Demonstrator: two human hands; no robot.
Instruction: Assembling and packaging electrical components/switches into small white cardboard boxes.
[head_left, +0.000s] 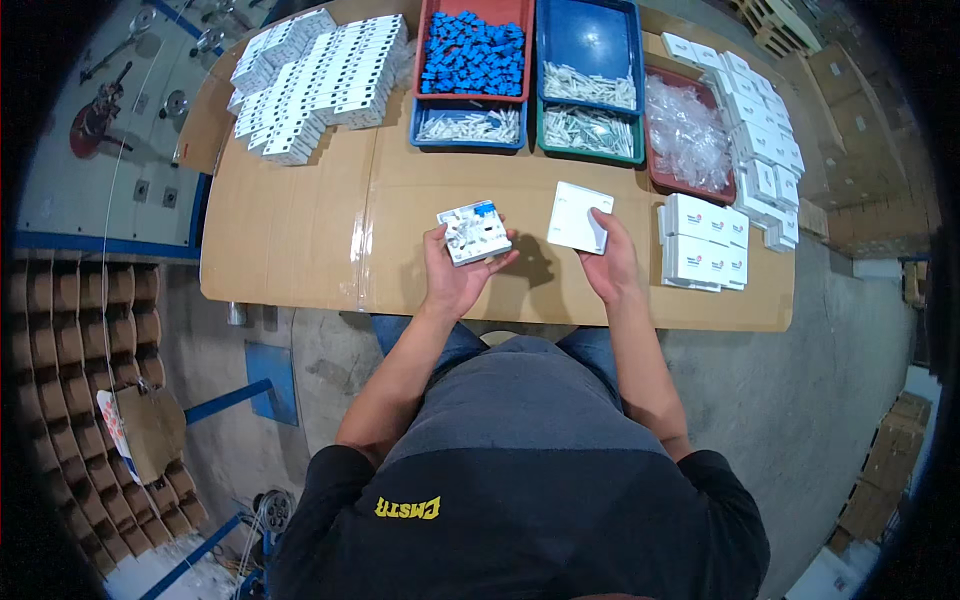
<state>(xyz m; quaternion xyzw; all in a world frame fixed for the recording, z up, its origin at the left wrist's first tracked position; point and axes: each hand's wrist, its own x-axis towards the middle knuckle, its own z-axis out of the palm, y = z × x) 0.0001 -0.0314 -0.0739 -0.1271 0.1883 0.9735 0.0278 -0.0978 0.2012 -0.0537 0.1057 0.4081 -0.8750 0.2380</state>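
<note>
Over the near part of a cardboard-covered counter [290, 230], the left hand [457, 284] has its grip around a square white unit [476, 238] with a blue part. Apart from it, the right hand [616, 262] grips a flat white panel [577, 217], thumb on top. Rightward sit stacked white boxes [705, 245]; beyond, bagged clear plastic [686, 130]; farthest, blue pieces [472, 55] in a red tray [421, 50] and, left, piled white units [340, 75].
</note>
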